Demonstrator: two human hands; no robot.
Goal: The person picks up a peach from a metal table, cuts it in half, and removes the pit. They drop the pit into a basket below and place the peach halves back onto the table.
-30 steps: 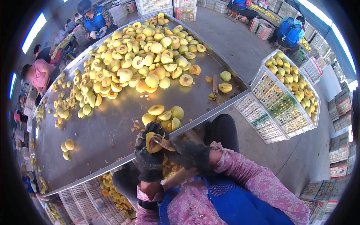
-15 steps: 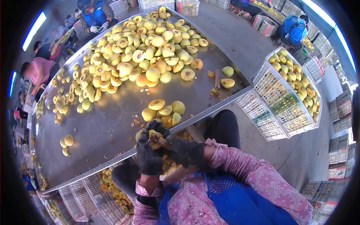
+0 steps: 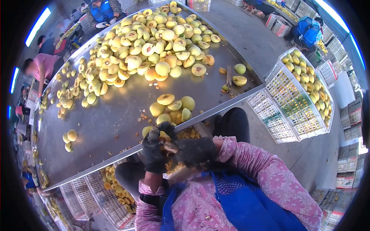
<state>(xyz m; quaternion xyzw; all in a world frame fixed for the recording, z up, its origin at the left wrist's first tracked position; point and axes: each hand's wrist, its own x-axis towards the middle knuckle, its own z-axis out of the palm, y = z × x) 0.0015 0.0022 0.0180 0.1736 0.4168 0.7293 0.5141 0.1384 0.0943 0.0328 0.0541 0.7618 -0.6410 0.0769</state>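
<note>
Just over the near edge of the metal table (image 3: 104, 133), my left hand (image 3: 154, 156), in a dark glove, is closed around a yellow peach (image 3: 164, 137). My right hand (image 3: 195, 150), gloved too, is closed against the same fruit from the right. A short brownish piece (image 3: 169, 147) sticks out between the two hands; I cannot tell what it is. Right beyond my fingers lies a small group of peaches (image 3: 163, 108), some cut in half. Small pit fragments (image 3: 143, 115) are scattered beside them. Below my hands, cut fruit (image 3: 173, 166) shows in a container, partly hidden by my gloves.
A big heap of halved peaches (image 3: 148, 50) covers the far side of the table. At right stands a white crate (image 3: 289, 102) full of fruit. More crates (image 3: 90, 196) sit under the near edge. Co-workers (image 3: 104, 13) work at the far side and left.
The view has shifted slightly, so the table appears a little farther right and higher. Both hands stay together at the peach, with the right hand slightly turned.
</note>
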